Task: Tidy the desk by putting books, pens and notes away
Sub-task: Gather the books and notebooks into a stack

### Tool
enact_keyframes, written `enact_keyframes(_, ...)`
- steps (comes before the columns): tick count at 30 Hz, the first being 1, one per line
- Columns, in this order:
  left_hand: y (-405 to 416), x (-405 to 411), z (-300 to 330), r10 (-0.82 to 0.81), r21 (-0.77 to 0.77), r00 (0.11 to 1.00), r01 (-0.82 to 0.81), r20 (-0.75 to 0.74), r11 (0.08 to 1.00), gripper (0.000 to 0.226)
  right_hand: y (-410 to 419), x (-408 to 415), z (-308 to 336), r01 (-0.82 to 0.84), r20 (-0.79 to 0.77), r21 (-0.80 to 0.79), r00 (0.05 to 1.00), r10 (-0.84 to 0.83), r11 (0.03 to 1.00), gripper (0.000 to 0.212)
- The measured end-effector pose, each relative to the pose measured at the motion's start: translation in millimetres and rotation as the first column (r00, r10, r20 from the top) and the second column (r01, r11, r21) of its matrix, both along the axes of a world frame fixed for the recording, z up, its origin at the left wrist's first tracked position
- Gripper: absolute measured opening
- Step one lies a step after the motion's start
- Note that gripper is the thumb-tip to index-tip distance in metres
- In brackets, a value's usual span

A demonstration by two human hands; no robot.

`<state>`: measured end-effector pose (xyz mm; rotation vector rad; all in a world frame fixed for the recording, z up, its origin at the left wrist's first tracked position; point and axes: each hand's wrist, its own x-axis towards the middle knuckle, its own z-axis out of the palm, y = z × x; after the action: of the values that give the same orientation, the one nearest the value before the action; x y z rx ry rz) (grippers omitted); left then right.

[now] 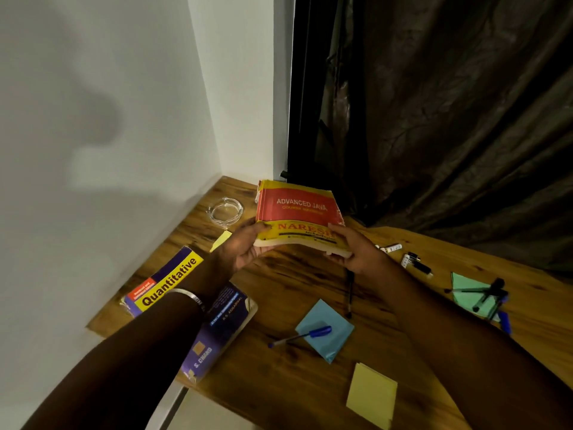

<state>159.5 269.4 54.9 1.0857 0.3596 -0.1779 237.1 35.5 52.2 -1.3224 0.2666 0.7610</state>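
Book (299,214) hangs between the left hand (246,246) and right hand (353,249), both gripping its near corners; support underneath, since it sags.

Setting: home study corner | Evidence: wooden desk (310,398) against white wall (93,119); dark curtain (449,103); textbooks (299,212), sticky notes (372,395), pens (300,336)
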Motion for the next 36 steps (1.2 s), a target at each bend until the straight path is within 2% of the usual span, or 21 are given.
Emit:
enact_keyframes(3, 5.6, -10.7, 1.9, -0.055, -0.087, 0.997, 0.059, 0.045, 0.994, 0.027, 0.5, 0.3, 4.6, -0.050, -0.035, 0.132, 0.998, 0.055, 0.990, 0.031)
enact_keyframes(6, 7.8, -16.3, 2.6, -0.117, -0.103, 0.991, 0.123, 0.067, 0.987, 0.035, 0.9, -1.9, 6.3, -0.049, -0.006, 0.067, 0.999, 0.050, 0.997, 0.040)
enact_keyframes(10, 13.7, -19.1, -2.0, -0.192, 0.070, 0.981, 0.192, -0.011, 0.979, 0.056, -3.1, -8.7, 8.5, -0.037, 0.247, -0.044, 0.968, 0.047, 0.998, 0.049)
enact_keyframes(12, 13.8, -18.3, -6.6, -0.151, 0.081, 0.988, 0.153, -0.024, 0.985, 0.046, -7.9, -14.3, 13.5, -0.079, 0.338, -0.032, 0.937, 0.085, 0.996, 0.044)
enact_keyframes(15, 6.1, -16.0, -3.1, -0.119, 0.060, 0.992, 0.117, 0.038, 0.991, 0.033, -15.6, -20.0, 18.5, -0.110, 0.376, 0.035, 0.922, 0.089, 0.993, 0.045)
enact_keyframes(16, 1.1, -13.3, 0.2, -0.123, 0.127, 0.990, 0.114, 0.064, 0.985, 0.030, -16.5, -21.7, 18.9, -0.092, 0.400, -0.001, 0.913, 0.084, 0.996, 0.045)
enact_keyframes(18, -10.1, -5.5, 3.6, -0.109, 0.327, 0.991, 0.078, 0.077, 0.942, 0.030, -14.7, -25.8, 18.9, -0.029, 0.493, -0.180, 0.862, 0.116, 0.983, 0.040)
enact_keyframes(20, -21.1, 0.6, 1.0, -0.123, 0.386, 0.990, 0.089, 0.064, 0.918, 0.037, -13.0, -32.0, 15.9, 0.085, 0.542, -0.327, 0.833, 0.114, 0.941, 0.040)
enact_keyframes(28, -66.2, 3.3, -16.8, -0.330, 0.365, 0.944, 0.296, 0.031, 0.882, 0.036, -69.3, -54.4, -5.8, 0.188, 0.317, -0.336, 0.945, -0.077, 0.923, 0.027)
enact_keyframes(32, -106.6, 6.6, -24.7, -0.366, 0.350, 0.930, 0.355, -0.036, 0.867, 0.036, -111.2, -73.2, -9.6, 0.247, 0.318, -0.351, 0.939, -0.133, 0.903, 0.022)
enact_keyframes(36, -146.7, 1.6, -32.3, -0.406, 0.300, 0.912, 0.405, -0.061, 0.864, 0.046, -153.9, -90.9, -9.2, 0.316, 0.351, -0.356, 0.917, -0.187, 0.879, 0.020)
